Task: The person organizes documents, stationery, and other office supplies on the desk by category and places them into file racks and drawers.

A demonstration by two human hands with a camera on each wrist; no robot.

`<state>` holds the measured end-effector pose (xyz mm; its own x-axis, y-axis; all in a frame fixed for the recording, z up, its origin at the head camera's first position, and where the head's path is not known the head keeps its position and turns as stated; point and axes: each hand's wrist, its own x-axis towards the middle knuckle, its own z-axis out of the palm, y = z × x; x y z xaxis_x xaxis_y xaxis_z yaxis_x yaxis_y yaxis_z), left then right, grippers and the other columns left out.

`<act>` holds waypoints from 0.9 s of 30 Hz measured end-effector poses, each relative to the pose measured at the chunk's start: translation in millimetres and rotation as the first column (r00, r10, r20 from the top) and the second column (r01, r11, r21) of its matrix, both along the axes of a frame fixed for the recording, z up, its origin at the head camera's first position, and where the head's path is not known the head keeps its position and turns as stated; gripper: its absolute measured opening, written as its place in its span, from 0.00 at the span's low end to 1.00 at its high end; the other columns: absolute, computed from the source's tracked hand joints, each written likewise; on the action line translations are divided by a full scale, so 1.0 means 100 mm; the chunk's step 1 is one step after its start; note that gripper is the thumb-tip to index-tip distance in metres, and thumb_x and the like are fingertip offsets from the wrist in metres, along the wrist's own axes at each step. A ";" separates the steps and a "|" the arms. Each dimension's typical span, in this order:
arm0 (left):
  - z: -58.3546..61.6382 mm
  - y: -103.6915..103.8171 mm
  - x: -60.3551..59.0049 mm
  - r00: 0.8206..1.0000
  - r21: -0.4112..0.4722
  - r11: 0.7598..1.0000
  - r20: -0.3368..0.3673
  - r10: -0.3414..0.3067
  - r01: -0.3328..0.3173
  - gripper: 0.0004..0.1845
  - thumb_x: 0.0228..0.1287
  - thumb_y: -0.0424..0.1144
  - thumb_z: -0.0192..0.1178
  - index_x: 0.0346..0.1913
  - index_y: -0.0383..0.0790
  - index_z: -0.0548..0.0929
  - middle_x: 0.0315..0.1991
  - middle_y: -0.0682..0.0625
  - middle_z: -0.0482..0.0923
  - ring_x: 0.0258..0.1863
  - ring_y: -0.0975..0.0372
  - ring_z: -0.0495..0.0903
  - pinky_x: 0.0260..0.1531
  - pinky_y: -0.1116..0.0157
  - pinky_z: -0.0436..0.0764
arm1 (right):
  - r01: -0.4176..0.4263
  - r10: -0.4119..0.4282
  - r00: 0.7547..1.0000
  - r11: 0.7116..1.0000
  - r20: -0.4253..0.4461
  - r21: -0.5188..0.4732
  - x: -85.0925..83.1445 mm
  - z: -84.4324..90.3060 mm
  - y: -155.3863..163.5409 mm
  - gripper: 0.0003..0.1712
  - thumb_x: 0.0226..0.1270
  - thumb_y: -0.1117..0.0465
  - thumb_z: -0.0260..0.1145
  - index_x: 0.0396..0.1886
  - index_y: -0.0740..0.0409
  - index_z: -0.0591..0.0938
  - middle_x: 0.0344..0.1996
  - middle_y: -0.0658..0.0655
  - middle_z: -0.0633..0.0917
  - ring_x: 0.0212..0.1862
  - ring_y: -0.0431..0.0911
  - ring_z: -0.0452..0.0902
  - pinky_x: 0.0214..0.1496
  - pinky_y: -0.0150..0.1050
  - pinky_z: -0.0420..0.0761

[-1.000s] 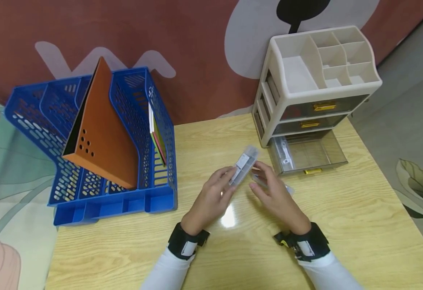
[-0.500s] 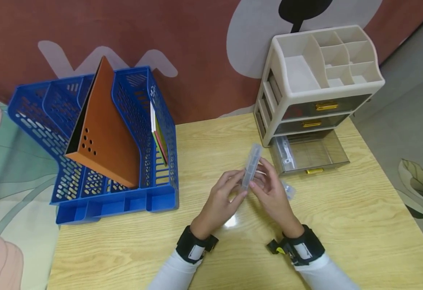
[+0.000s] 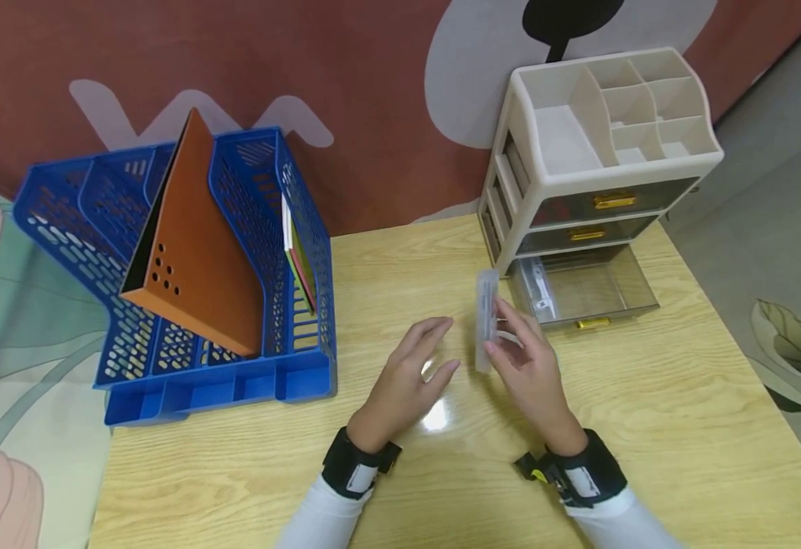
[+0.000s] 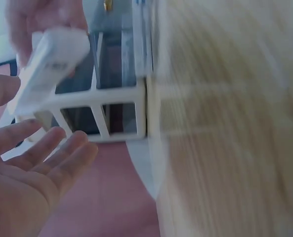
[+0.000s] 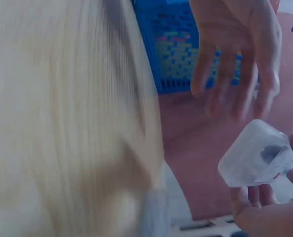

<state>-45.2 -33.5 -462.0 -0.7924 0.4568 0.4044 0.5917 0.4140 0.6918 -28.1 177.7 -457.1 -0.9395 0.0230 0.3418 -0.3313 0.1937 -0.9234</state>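
Note:
My right hand (image 3: 529,379) pinches a narrow, clear plastic case (image 3: 485,324) between thumb and fingers, standing on edge above the table. The right wrist view shows the case (image 5: 255,155) from its end, with fingers beneath it; its contents are blurred. My left hand (image 3: 406,379) hovers to its left, apart from it, with fingers spread and nothing in them. In the left wrist view the left palm (image 4: 22,182) is turned up near the case (image 4: 55,64). Just behind the right hand is a pulled-out drawer (image 3: 596,290) holding a clear packet with a white item (image 3: 542,290).
A white drawer unit (image 3: 538,179) with gold handles and a compartment top stands at the back right. At left, a blue file rack (image 3: 215,393) holds an orange folder (image 3: 201,267) and thin booklets (image 3: 297,263). Beneath everything is a wooden table (image 3: 400,496).
The left hand has let go of the case and drawn back left. The case, turned from slanted to nearly straight, has shifted right and is now in the right hand alone.

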 end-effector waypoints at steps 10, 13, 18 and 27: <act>-0.02 -0.31 -0.01 0.991 -0.197 0.972 0.008 0.136 -0.132 0.33 0.75 0.42 0.62 0.78 0.40 0.67 0.75 0.42 0.68 0.76 0.54 0.67 0.73 0.54 0.72 | 0.223 -0.166 0.968 0.912 -0.187 0.345 0.08 0.12 0.30 0.38 0.57 0.80 0.72 0.70 0.60 0.78 0.58 0.71 0.78 0.53 0.46 0.77 0.57 0.16 0.73; -0.02 -0.38 0.01 0.987 -0.238 0.960 0.018 0.159 -0.150 0.33 0.75 0.42 0.62 0.78 0.41 0.66 0.77 0.42 0.66 0.77 0.52 0.66 0.73 0.52 0.71 | 0.253 -0.180 0.961 0.878 -0.209 0.406 0.10 0.17 0.41 0.38 0.55 0.80 0.73 0.68 0.61 0.80 0.59 0.71 0.78 0.55 0.53 0.77 0.60 0.16 0.69; -0.03 -0.47 0.02 0.983 -0.273 0.948 0.032 0.180 -0.165 0.33 0.75 0.43 0.62 0.79 0.42 0.66 0.77 0.41 0.65 0.78 0.51 0.64 0.73 0.50 0.70 | 0.274 -0.180 0.956 0.831 -0.233 0.484 0.14 0.24 0.57 0.35 0.55 0.78 0.72 0.66 0.64 0.81 0.59 0.71 0.78 0.55 0.58 0.77 0.61 0.16 0.66; -0.05 -0.58 0.06 0.983 -0.381 0.911 0.030 0.181 -0.156 0.34 0.73 0.44 0.63 0.77 0.40 0.68 0.78 0.38 0.63 0.77 0.41 0.63 0.74 0.43 0.67 | 0.297 -0.155 0.952 0.685 -0.265 0.666 0.15 0.34 0.82 0.32 0.51 0.77 0.75 0.60 0.69 0.83 0.55 0.75 0.79 0.51 0.64 0.77 0.46 0.33 0.78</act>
<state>-39.3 -92.0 -467.3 -0.8890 0.4228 0.1758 0.4507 0.7401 0.4992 -12.7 260.1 -422.9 -0.8607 -0.0821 0.5025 -0.3299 0.8416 -0.4276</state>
